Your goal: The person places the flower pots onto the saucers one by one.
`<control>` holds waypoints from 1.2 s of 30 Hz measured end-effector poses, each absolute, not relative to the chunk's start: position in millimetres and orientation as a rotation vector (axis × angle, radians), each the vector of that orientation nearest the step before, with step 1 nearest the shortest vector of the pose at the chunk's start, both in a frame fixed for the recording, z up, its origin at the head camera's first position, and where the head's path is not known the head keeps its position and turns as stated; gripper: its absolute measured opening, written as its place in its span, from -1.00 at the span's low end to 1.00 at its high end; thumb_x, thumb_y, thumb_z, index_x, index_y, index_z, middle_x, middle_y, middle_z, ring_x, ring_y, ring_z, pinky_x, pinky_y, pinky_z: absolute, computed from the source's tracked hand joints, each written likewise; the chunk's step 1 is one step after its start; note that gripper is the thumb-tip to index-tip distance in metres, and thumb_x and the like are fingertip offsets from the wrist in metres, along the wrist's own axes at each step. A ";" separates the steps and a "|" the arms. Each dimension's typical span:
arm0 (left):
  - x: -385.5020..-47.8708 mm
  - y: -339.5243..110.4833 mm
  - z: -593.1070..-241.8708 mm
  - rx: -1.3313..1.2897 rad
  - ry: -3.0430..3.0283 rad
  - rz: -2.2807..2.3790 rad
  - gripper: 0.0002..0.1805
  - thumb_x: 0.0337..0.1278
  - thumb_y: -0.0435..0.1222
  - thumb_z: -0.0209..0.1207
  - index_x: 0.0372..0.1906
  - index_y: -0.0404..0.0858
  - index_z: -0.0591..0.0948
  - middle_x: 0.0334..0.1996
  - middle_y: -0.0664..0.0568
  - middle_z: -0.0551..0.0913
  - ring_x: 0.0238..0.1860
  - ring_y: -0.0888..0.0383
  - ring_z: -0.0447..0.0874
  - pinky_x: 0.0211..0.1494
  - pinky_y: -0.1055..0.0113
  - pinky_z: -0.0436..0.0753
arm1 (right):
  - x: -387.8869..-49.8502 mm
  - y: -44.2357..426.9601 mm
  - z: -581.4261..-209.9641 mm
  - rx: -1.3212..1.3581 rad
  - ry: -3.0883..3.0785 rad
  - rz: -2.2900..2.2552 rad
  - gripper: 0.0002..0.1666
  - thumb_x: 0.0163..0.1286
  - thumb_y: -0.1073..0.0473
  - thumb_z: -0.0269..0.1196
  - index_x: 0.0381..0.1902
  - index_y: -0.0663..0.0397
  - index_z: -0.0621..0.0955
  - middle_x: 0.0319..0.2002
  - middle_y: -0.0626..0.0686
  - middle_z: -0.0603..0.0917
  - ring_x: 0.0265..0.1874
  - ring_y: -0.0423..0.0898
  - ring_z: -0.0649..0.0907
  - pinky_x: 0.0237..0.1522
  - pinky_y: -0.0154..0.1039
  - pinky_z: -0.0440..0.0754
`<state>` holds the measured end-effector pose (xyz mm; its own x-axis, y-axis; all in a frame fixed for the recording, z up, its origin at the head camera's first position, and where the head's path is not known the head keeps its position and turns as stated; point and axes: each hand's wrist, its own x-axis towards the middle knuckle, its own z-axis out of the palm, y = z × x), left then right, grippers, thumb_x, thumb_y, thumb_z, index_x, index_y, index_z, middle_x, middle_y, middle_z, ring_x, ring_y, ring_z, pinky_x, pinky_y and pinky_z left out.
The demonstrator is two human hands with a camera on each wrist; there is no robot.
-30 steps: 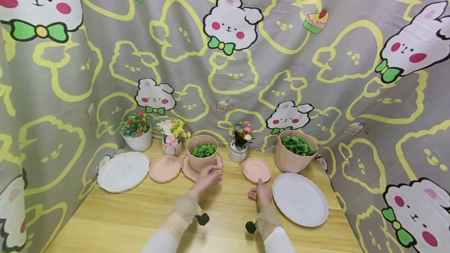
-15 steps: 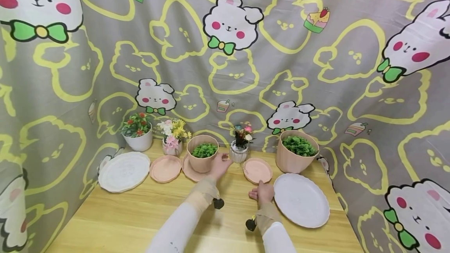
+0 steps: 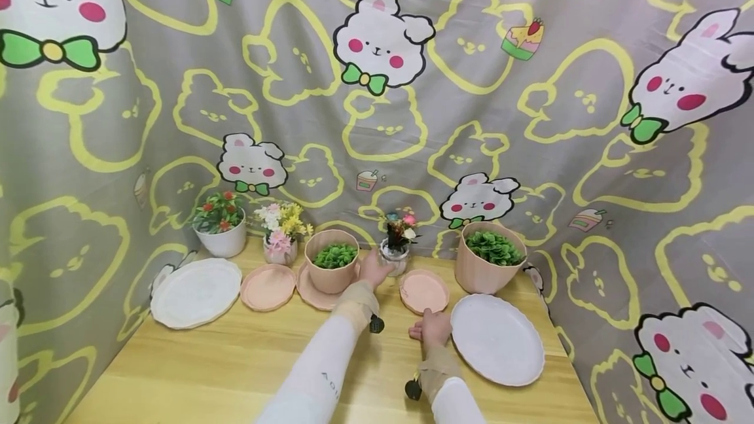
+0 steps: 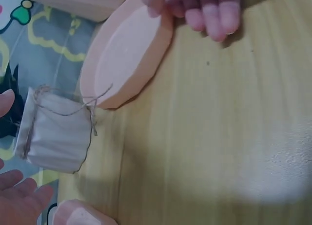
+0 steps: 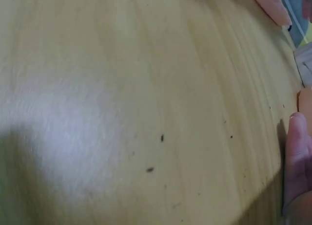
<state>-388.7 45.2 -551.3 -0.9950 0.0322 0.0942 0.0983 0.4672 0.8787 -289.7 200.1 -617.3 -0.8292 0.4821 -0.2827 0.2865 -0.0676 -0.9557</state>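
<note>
My left hand (image 3: 375, 270) reaches to the small white pot (image 3: 396, 259) of mixed artificial flowers at the back middle. In the left wrist view the thumb and spread fingers (image 4: 22, 200) stand on two sides of this pot (image 4: 58, 130), with string tied round it; a gap shows between them. My right hand (image 3: 432, 328) is at the near edge of a small pink saucer (image 3: 424, 291), its thumb over the rim and its other fingers extended beside it in the left wrist view. The right wrist view catches only part of that hand (image 5: 297, 157).
Left of my left hand, a pink pot (image 3: 332, 277) of green leaves stands on a pink saucer. Another pink saucer (image 3: 268, 288), a white plate (image 3: 197, 293) and two flower pots lie further left. On the right are a larger pink pot (image 3: 483, 267) and a white plate (image 3: 499, 339).
My left hand has moved from in front of the leafy pink pot, right and away from me, to the small white flower pot. The right hand has stayed by the saucer.
</note>
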 end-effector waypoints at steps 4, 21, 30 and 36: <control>-400.1 50.3 -551.6 -0.130 -2.656 -1.541 -0.20 0.00 -0.23 0.37 0.35 -0.42 0.34 0.24 -0.32 0.51 0.25 -0.25 0.47 0.30 -0.09 0.49 | -290.0 198.8 -614.5 -0.850 -2.063 2.007 -0.54 0.39 0.25 -0.08 -0.09 0.71 0.43 -0.62 0.35 0.67 -0.82 -0.05 0.66 -0.65 -0.17 0.71; -429.4 70.3 -552.0 -0.029 -2.843 -1.424 -0.04 -0.03 -0.15 0.40 0.43 -0.45 0.20 0.31 -0.40 0.38 0.31 -0.29 0.40 0.34 -0.07 0.47 | -294.1 205.4 -626.9 -0.845 -2.003 2.058 -0.65 0.39 0.24 -0.06 -0.20 0.56 0.43 -0.69 0.20 0.65 -0.80 -0.05 0.67 -0.64 -0.15 0.72; -432.9 74.5 -556.2 0.054 -2.847 -1.414 0.02 -0.05 -0.17 0.44 0.45 -0.42 0.15 0.35 -0.38 0.34 0.32 -0.29 0.39 0.35 -0.07 0.47 | -291.5 202.4 -626.9 -0.832 -2.016 2.056 -0.66 0.40 0.23 -0.05 -0.22 0.54 0.43 -0.66 0.24 0.65 -0.80 -0.07 0.66 -0.64 -0.15 0.72; -447.9 75.0 -564.6 0.043 -2.869 -1.411 0.08 -0.10 -0.13 0.46 0.45 -0.45 0.12 0.32 -0.41 0.36 0.29 -0.31 0.41 0.30 -0.08 0.50 | -291.1 201.7 -625.5 -0.824 -2.011 2.050 -0.68 0.40 0.23 -0.05 -0.24 0.52 0.42 -0.67 0.22 0.65 -0.82 -0.08 0.65 -0.66 -0.17 0.71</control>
<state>-447.9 75.0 -564.6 -0.9981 0.0004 -0.0622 -0.0490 0.6106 0.7905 -291.1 201.7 -625.5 -0.8369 0.4746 -0.2728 0.2636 -0.0875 -0.9607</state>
